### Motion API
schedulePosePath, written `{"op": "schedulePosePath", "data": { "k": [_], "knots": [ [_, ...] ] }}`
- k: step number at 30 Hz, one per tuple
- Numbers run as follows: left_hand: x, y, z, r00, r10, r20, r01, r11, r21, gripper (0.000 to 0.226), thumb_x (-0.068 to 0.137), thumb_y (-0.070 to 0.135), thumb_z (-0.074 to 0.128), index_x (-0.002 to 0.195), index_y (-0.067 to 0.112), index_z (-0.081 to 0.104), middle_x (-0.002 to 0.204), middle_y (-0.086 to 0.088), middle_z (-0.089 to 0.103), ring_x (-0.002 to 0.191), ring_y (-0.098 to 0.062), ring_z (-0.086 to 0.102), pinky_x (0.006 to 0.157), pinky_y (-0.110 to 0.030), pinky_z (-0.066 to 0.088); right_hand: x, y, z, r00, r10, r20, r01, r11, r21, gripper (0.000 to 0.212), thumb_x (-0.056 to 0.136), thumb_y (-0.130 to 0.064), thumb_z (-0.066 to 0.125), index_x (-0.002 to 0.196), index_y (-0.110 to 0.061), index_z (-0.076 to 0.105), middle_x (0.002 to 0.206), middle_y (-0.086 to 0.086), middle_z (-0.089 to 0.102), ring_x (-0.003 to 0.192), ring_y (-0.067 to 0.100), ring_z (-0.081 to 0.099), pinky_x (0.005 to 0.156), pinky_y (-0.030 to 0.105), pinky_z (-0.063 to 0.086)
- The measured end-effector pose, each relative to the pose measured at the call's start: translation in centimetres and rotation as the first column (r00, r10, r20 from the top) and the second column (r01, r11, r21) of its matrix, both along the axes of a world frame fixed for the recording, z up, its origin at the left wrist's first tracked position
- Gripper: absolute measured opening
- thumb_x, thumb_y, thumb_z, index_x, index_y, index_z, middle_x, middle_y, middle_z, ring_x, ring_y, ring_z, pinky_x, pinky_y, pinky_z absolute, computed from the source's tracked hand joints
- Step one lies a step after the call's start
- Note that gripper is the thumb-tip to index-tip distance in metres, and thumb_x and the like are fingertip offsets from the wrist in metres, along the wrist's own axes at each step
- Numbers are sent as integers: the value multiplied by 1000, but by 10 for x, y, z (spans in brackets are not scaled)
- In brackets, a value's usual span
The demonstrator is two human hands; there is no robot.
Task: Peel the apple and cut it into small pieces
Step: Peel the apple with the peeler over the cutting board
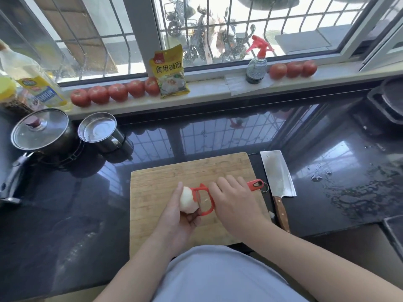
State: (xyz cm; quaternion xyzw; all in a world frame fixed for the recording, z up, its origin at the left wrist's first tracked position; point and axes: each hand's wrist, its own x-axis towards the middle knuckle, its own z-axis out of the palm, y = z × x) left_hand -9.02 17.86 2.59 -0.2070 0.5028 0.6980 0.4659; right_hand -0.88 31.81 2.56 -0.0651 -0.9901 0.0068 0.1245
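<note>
1. Step in hand: peeling. The apple (188, 200) showed pale flesh over all of its visible surface, so the peeling appeared close to complete; the side facing the palm was hidden.
2. Location of the apple: it was held above the near half of the cutting board (165, 177), which lay on the dark desk (218, 138).
3. Left hand (177, 216): its fingers curled under and around the apple, with one finger extended along the far side of the fruit.
4. Right hand (234, 201): it was closed around the handle of the red peeler (205, 199). The peeler's head lay against the right side of the apple; the handle end projected beyond the knuckles.
5. The cleaver (278, 175) lay flat on the desk just beside the right edge of the board, wooden handle toward the person, untouched.
6. No cut pieces were visible on the board, so the cutting step had not begun.
7. Next move, as a judgement: the apple would need turning in the left hand to check for remaining skin. The peeler would then have to be set down, the apple placed on the board, and the cleaver taken by its handle in the right hand.
8. Caution: peeled flesh is probably slippery, so a steadying hold on the board would be advisable.
</note>
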Motion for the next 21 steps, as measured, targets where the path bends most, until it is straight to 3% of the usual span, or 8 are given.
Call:
{"op": "schedulePosePath", "data": {
  "k": [5, 8, 12, 14, 16, 19, 21],
  "knots": [
    [2, 6, 0, 998, -26, -63, 20, 996, -89, 40, 95, 60, 57, 97, 21, 68, 87, -4, 68, 77, -17, 59, 71, -32, 42, -10, -14, -1, 997, -35, -63, 37, 999, 25, 18, 86, -6, 42, 75, -20, 45, 69, 2, 46, 64, 26, 43, 60, 39, 34],
    [2, 7, 0, 996, -2, -89, -7, 995, -97, 32, 94, 52, 61, 97, 21, 66, 80, -3, 64, 65, -15, 53, 61, -29, 38, -12, -6, -7, 995, -50, -88, 54, 998, 34, 24, 91, -4, 36, 74, -19, 45, 69, 3, 45, 64, 25, 40, 59, 38, 34],
    [2, 2, 1, 998, -44, -54, 42, 998, -48, 32, 96, 51, 60, 101, 19, 59, 79, -6, 64, 56, -17, 49, 54, -29, 37, -8, 36, -34, 959, -215, 183, 185, 968, 167, 14, 81, -4, 48, 76, -17, 52, 71, 5, 51, 67, 27, 47, 61, 39, 39],
    [1, -2, 0, 997, -72, -18, 71, 997, -27, 37, 95, 52, 62, 106, 17, 59, 85, -9, 65, 61, -19, 52, 55, -29, 42, -2, 54, -41, 890, -296, 347, 242, 951, 190, 11, 78, -7, 59, 83, -16, 56, 79, 7, 57, 75, 29, 52, 67, 40, 40],
    [-1, -5, -2, 997, -72, 11, 72, 997, -29, 48, 91, 55, 68, 111, 13, 62, 92, -12, 67, 73, -22, 57, 59, -30, 51, 2, 59, -41, 853, -281, 440, 225, 958, 176, 12, 83, -10, 57, 93, -16, 58, 89, 7, 59, 85, 29, 55, 73, 40, 38],
    [-1, -8, -7, 998, -51, 34, 51, 999, -3, 63, 83, 59, 71, 116, 6, 63, 100, -15, 65, 91, -28, 56, 66, -32, 57, 3, 49, -30, 875, -225, 428, 191, 974, 123, 16, 78, -11, 61, 92, -19, 58, 90, 4, 60, 84, 27, 55, 73, 39, 39],
    [0, -7, -10, 998, -38, 39, 38, 999, 10, 62, 85, 59, 69, 117, 6, 62, 102, -15, 64, 92, -27, 56, 66, -32, 58, 0, 37, -21, 930, -179, 321, 176, 984, 37, 14, 74, -10, 60, 84, -20, 57, 82, 1, 59, 77, 25, 54, 69, 38, 39]
  ]
}}
